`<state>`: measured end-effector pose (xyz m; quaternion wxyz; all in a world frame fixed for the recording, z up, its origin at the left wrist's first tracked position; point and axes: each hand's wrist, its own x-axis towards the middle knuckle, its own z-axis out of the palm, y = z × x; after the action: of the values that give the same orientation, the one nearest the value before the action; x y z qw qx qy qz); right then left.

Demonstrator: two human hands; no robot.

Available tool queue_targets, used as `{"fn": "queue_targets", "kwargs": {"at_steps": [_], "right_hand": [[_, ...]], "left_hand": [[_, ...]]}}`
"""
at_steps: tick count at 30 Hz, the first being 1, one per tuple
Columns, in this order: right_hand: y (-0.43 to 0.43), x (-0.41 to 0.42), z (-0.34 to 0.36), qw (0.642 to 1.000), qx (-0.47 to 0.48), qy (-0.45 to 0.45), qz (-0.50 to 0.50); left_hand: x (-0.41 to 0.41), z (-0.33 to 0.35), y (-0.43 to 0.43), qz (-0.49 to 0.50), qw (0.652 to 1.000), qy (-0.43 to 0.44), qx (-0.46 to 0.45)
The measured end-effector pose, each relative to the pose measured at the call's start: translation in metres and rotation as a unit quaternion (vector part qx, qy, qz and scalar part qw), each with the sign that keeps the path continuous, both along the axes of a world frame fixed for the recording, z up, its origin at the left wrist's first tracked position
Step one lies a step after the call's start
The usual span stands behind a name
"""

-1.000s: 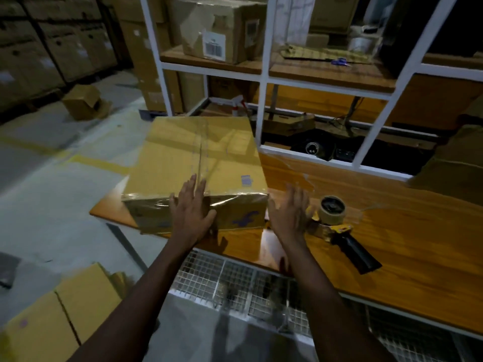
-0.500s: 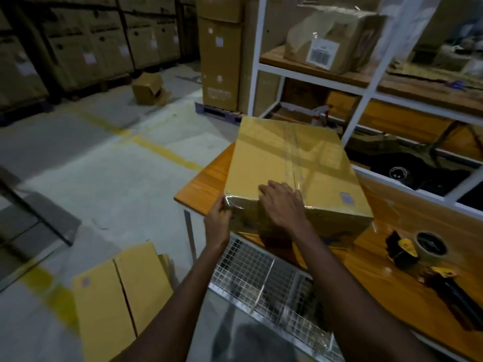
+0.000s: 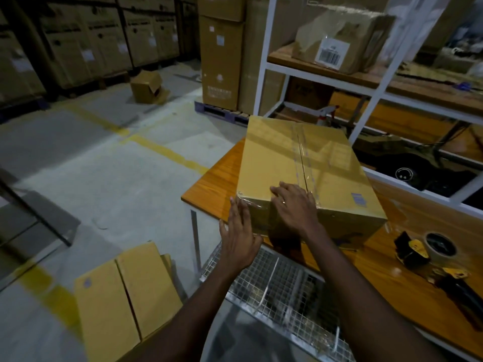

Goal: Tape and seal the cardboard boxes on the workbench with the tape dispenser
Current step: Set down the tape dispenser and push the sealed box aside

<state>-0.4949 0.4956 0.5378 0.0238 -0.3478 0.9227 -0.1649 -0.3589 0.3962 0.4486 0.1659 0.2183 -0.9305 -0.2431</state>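
Observation:
A yellow-brown cardboard box (image 3: pixel 326 165) lies on the wooden workbench (image 3: pixel 211 184), near its left end, with clear tape running along its top seam and over the near edge. My right hand (image 3: pixel 295 207) lies flat on the box's near top edge, fingers straight, pressing on the tape. My left hand (image 3: pixel 239 236) is flat against the box's near left corner, fingers straight. The tape dispenser (image 3: pixel 433 257) with its tape roll rests on the bench to the right, apart from both hands.
Flattened cartons (image 3: pixel 122 296) lie on the floor at the lower left. A wire-mesh basket (image 3: pixel 282 296) hangs under the bench front. White shelving (image 3: pixel 366 100) with a labelled box (image 3: pixel 339 40) stands behind the bench. Stacked cartons (image 3: pixel 222 53) and a loose open box (image 3: pixel 147 87) stand farther back.
My view has swung left. My right hand moved from beside the dispenser onto the box's near top edge. My left hand shifted from the box's front to its near left corner.

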Motion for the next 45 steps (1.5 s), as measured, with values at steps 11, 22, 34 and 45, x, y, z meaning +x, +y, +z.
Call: {"fn": "queue_targets", "kwargs": {"at_steps": [11,22,34,45], "right_hand": [[-0.002,-0.003,-0.009,0.999,0.032,0.037,-0.002],[-0.004,0.000,-0.010,0.996,0.030,0.078,-0.007],[0.003,-0.006,-0.032,0.969,0.053,0.239,0.030],[-0.021,-0.003,-0.032,0.934,-0.238,0.265,-0.013]], "left_hand": [[-0.018,0.037,-0.001,0.176,0.851,0.281,0.408],[-0.028,0.046,-0.015,0.277,0.898,0.180,0.289],[-0.029,0.049,-0.077,-0.046,0.971,0.121,-0.203],[-0.059,0.054,-0.096,-0.202,0.936,-0.043,-0.286]]}}
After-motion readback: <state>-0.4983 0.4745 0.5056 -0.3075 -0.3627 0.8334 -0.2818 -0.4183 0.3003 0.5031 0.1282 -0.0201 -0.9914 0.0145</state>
